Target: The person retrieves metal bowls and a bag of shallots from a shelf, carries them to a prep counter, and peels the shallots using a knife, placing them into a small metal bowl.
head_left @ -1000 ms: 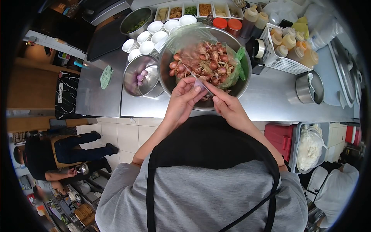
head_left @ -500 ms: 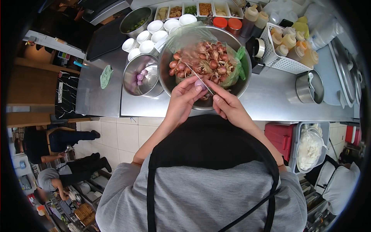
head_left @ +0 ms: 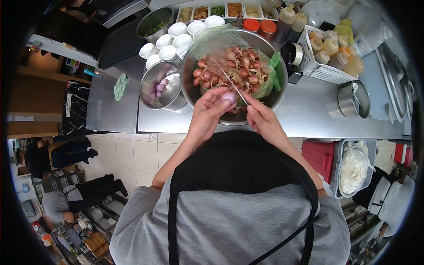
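Between the fingers of my left hand is a peeled, pale purple shallot. My right hand is closed on a knife, whose thin blade points up and to the left, just right of the shallot. Both hands are over the near rim of a large steel bowl. Inside it, unpeeled reddish-brown shallots and loose skins lie in a green-tinted plastic bag. To the left, a smaller steel bowl holds several peeled shallots.
White cups stand behind the small bowl. A white basket of squeeze bottles and a steel pot are at right. A crumpled green cloth or bag lies on the left counter. Other people work behind, at lower left and lower right.
The knife has moved slightly right, off the shallot, leaving a small gap. More of the shallot's rounded side shows in my left fingers. People in the background have shifted.
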### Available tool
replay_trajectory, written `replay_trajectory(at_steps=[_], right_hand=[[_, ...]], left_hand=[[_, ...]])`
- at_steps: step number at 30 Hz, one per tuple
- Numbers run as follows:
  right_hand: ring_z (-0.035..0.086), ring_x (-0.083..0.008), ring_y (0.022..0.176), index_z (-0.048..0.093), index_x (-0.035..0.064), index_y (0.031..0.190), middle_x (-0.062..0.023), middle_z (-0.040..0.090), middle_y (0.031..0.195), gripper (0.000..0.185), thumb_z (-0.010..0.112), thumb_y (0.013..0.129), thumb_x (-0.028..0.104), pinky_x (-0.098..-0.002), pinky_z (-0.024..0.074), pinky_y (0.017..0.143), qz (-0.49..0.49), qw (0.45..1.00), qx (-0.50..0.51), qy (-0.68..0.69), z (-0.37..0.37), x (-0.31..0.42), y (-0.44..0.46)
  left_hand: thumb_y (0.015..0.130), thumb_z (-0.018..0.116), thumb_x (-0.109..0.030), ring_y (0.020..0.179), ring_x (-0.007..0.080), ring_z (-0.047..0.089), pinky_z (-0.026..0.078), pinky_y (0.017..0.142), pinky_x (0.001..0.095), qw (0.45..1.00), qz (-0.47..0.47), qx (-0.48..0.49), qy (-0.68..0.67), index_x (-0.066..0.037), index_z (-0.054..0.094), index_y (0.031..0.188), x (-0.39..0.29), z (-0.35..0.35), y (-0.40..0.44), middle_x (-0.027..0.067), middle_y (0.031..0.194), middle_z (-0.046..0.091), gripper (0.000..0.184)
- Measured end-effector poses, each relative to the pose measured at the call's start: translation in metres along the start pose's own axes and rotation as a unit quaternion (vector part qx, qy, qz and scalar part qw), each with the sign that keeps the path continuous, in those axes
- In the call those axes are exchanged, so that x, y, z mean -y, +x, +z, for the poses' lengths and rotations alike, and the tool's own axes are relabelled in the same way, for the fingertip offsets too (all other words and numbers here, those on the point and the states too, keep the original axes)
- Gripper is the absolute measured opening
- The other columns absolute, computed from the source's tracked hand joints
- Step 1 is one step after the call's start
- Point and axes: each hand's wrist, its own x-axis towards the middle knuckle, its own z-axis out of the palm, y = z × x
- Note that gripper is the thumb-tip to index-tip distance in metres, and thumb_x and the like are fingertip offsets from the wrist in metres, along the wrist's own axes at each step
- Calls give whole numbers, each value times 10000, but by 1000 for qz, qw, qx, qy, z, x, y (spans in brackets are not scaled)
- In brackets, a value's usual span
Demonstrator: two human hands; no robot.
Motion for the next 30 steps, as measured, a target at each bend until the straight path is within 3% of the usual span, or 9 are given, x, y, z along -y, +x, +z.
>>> replay_trajectory(at_steps=[4,8,15,21,27,30], right_hand=[[352,-47,552,384,162,1301,36,400,639,395,387,908,124,-181,330,511,-8,1000,3,10,1,6,-4],[346,-37,529,330,151,1328,32,377,609,405,374,926,168,-158,310,467,-86,995,41,-42,5,1,-2],[338,-35,524,318,145,1333,31,369,610,409,366,931,199,-155,305,470,-23,999,9,-40,-6,4,0],[344,-34,520,274,154,1352,28,383,610,434,364,930,209,-155,309,464,-31,997,61,18,1,8,-7],[348,-35,519,290,148,1345,27,378,605,427,371,930,198,-155,316,466,-44,997,64,-15,3,6,-5],[347,-35,520,297,147,1342,27,373,605,423,375,928,188,-158,317,467,-25,998,55,-23,-3,8,-3]], left_hand=[[788,548,43,993,163,524,436,863,298,996,31,0,84,5,484,1126,-1,-1,0,98,1096,537,346],[777,540,68,1005,162,513,416,874,279,982,54,-8,183,23,467,1146,-5,6,-4,99,1108,530,378],[785,530,46,1028,164,498,372,905,282,986,82,2,143,21,442,1175,-8,13,-5,103,1110,523,401],[796,514,58,1042,159,495,397,896,274,993,56,7,108,26,448,1163,-6,9,-3,106,1133,520,375],[796,513,34,1041,170,492,367,919,289,988,61,12,144,35,429,1179,-8,10,-4,120,1150,504,392],[798,514,29,1048,168,485,365,919,287,994,51,16,100,35,430,1175,-8,10,-3,123,1161,497,386]])
